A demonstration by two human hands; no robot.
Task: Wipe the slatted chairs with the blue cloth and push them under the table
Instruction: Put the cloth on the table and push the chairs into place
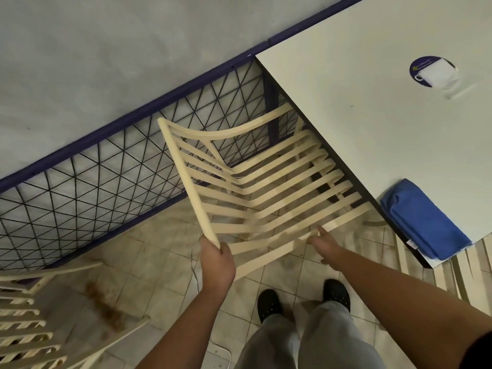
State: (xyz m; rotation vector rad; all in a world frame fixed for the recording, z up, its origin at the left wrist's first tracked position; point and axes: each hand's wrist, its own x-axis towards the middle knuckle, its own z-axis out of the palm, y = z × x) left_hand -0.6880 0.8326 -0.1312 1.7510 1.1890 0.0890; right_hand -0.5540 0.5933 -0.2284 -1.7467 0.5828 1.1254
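The left hand [217, 258] has its fingers clamped on the chair [255, 187] back's near corner. The right hand [326, 242], fingers spread apart, touches a seat slat. The blue cloth [423, 219] lies folded on the table [372, 115].

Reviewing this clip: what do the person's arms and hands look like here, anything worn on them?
Both forearms are bare as far as the frame shows, with no watch, bracelet, ring or glove visible on the left hand or the right hand. A sliver of dark fabric at the lower right corner may be a sleeve edge. Below, grey trousers and black shoes.
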